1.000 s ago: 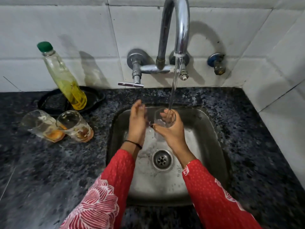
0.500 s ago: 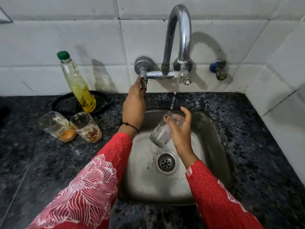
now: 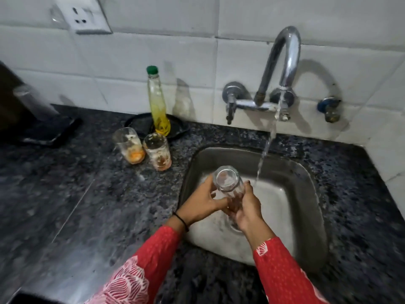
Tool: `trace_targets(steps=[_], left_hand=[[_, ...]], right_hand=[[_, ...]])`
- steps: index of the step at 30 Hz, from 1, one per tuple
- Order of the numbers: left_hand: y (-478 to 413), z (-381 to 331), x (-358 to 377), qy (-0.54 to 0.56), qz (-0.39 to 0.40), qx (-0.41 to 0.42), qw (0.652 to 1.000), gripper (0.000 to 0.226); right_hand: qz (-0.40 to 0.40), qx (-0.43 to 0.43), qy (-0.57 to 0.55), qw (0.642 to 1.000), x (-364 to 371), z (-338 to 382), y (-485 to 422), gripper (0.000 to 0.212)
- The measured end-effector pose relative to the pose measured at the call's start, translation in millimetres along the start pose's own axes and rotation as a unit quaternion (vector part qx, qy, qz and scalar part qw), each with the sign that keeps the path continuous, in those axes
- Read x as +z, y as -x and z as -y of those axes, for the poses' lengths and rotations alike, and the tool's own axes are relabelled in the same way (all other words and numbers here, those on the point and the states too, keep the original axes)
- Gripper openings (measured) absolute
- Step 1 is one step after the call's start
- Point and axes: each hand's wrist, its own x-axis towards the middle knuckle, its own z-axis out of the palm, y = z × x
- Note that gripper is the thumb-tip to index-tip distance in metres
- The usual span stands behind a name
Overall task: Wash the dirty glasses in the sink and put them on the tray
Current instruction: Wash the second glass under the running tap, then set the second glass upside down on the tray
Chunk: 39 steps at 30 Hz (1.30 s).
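Observation:
Over the steel sink (image 3: 304,178) I hold a clear glass (image 3: 228,181) with both hands, its mouth tilted up towards me. My left hand (image 3: 203,202) grips it from the left and my right hand (image 3: 247,211) wraps its lower part from the right. A thin stream of water falls from the tap (image 3: 282,69) just right of the glass. Two dirty glasses with orange residue (image 3: 129,145) (image 3: 157,151) stand on the counter left of the sink. A dark tray (image 3: 50,132) lies at the far left, blurred.
A bottle of yellow liquid with a green cap (image 3: 157,102) stands on a black dish (image 3: 140,125) by the wall. A second valve (image 3: 329,108) sticks out of the tiles at right. Dark speckled granite counter (image 3: 87,205) surrounds the sink.
My left hand has left the tap handle and come down onto the glass. The glass now sits left of the thinner stream, held by both hands. The view swung left.

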Motion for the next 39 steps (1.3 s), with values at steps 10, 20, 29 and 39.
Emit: trace_targets(steps=[10,20,29,39], left_hand=[[28.7,-19.7,-64.0,0.004,-0.081,0.065,0.995,0.067],[39.0,-57.5,-295.5,0.021,-0.135,0.121,0.983,0.086],[17.3,-14.2,-495.5,-0.014,-0.269,0.035,0.962,0.055],[-34.3,44.0,-584.7,0.023,-0.289,-0.040,0.956,0.062]], right_hand=[[-0.056,-0.433,0.485,0.758,44.0,-37.0,29.9,0.082],[0.117,-0.570,0.319,0.748,292.7,-58.1,41.8,0.069],[0.264,-0.451,0.365,0.771,502.8,-90.2,-25.9,0.057],[0.271,-0.399,0.396,0.782,608.1,-137.2,-122.1,0.064]])
